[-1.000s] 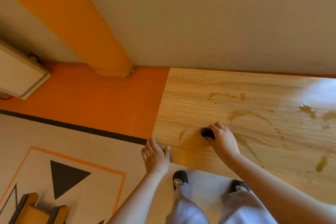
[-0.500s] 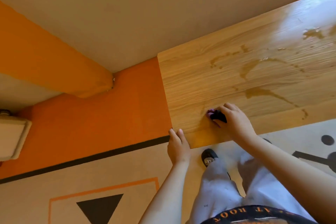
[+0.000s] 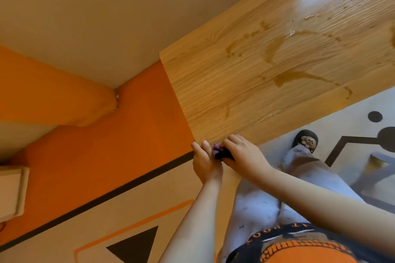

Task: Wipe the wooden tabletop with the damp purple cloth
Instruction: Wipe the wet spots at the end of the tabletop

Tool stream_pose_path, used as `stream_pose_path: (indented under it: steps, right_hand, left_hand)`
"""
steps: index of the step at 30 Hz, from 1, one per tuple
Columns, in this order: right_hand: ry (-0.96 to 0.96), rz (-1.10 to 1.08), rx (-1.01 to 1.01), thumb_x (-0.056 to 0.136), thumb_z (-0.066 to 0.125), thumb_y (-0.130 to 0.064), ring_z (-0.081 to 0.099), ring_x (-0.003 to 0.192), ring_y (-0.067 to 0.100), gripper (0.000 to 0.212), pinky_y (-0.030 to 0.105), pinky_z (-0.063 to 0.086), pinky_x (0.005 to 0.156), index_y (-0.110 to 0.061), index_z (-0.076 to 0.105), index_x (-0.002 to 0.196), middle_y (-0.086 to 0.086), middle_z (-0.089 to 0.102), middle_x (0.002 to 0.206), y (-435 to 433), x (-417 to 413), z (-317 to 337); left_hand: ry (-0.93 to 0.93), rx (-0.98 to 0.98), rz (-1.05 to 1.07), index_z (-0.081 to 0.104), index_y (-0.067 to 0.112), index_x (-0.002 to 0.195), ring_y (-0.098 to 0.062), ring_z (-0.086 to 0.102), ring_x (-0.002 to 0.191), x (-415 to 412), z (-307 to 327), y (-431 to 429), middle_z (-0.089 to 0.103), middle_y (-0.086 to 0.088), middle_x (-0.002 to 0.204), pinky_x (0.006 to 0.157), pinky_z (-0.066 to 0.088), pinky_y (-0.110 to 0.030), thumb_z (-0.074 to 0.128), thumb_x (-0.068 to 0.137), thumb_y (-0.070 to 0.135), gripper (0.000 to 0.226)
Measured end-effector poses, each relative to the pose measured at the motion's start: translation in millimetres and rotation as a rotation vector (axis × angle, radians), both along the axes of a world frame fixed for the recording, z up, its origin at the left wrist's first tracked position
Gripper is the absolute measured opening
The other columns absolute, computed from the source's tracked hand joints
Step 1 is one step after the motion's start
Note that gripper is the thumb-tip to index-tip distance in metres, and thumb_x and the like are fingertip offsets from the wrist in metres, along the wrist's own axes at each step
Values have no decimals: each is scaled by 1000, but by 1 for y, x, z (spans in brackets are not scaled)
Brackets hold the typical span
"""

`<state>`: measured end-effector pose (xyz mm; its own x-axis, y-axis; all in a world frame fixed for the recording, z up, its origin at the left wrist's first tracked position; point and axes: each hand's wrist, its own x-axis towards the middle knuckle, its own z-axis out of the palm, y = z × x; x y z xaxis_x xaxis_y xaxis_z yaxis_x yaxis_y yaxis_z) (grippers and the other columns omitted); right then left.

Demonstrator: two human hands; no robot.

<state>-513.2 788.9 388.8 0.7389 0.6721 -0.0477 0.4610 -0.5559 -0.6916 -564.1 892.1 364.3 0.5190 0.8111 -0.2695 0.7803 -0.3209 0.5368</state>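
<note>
Tabletop (image 3: 267,74) takes up most of your view: the wooden slab runs diagonally from its near-left corner to the upper right, with its far long edge against a beige wall (image 3: 128,17). Wet streaks (image 3: 299,74) and blotches curl across the grain in the middle, and more lie in the glare toward the far right end. Left of the table's short end is orange floor (image 3: 106,145), bordered by a dark stripe (image 3: 128,183). Beyond the stripe is a pale mat (image 3: 128,220) with an orange outline and a black triangle (image 3: 136,245). Your grey trouser legs (image 3: 310,168) stand below the near edge, and one slipper (image 3: 305,140) shows just beneath it.

Your hands meet at the table's near-left corner. Your right hand (image 3: 245,156) has its fingers curled down over the purple cloth (image 3: 218,151), gripping it in a bunch. Your left hand (image 3: 206,162) sits just beside it, fingers straight and close together, with the tips against the corner's edge. It touches the cloth, but I cannot tell whether it holds any of it.

Only a lilac fold and a darker fold of the cloth show between your hands. The cloth is at the near edge by the corner, well apart from the main streaks.
</note>
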Motion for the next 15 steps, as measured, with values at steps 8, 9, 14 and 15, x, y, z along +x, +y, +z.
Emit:
stream_pose_path:
  steps: [8, 9, 14, 15]
  right_hand:
    - [-66, -385, -60, 77, 73, -14, 53, 74, 28, 21, 36, 45, 59, -3, 58, 86, 11, 55, 83, -94, 71, 7]
    - [-67, -425, -78, 77, 73, -13, 52, 74, 28, 21, 34, 42, 59, -3, 58, 86, 12, 55, 82, -98, 74, 7]
    - [-51, -361, -12, 75, 73, -12, 50, 76, 19, 19, 32, 43, 61, -7, 57, 86, 8, 56, 85, -52, 42, 8]
    - [-47, -296, 3, 75, 73, -13, 53, 77, 20, 19, 33, 45, 58, -9, 58, 85, 8, 56, 85, -36, 33, 7]
  left_hand:
    - [-29, 76, -31, 46, 2, 110, -20, 49, 63, -1, -4, 0, 57, -8, 81, 45, 24, -22, 28, 103, 33, 36]
    - [-32, 77, -30, 46, 2, 110, -20, 49, 63, -1, -4, -1, 56, -8, 80, 45, 24, -22, 28, 103, 33, 36]
    - [-57, 61, -31, 46, 4, 105, -11, 45, 55, -2, -1, -2, 51, 2, 71, 45, 24, -23, 30, 103, 30, 30]
    - [-53, 54, -29, 45, 5, 103, -9, 45, 54, -2, -1, -2, 49, 4, 69, 45, 24, -23, 31, 103, 29, 28]
